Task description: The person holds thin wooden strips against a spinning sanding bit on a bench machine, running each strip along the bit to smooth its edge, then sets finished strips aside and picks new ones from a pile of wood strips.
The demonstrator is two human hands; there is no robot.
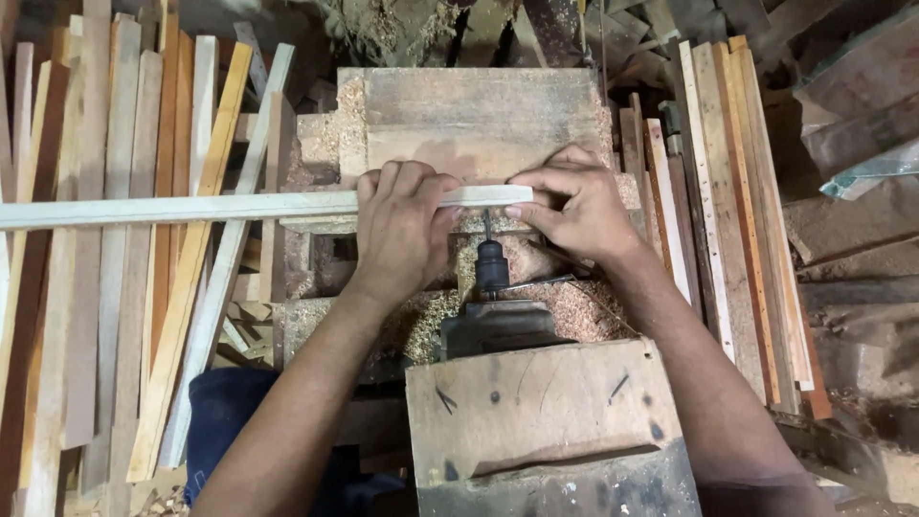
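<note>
A long pale wooden strip point(191, 208) is laid horizontally, its long axis running left to right, its left end passing the frame edge over stacked slats point(124, 239) and its right end lying on the sawdust-covered machine table point(479, 115). The strip is gripped by the left hand point(402, 225), fingers curled closed over it. The drill bit point(488, 228) is positioned just below the strip, between the hands. The strip's right end is pinched closed by the right hand point(574, 206).
</note>
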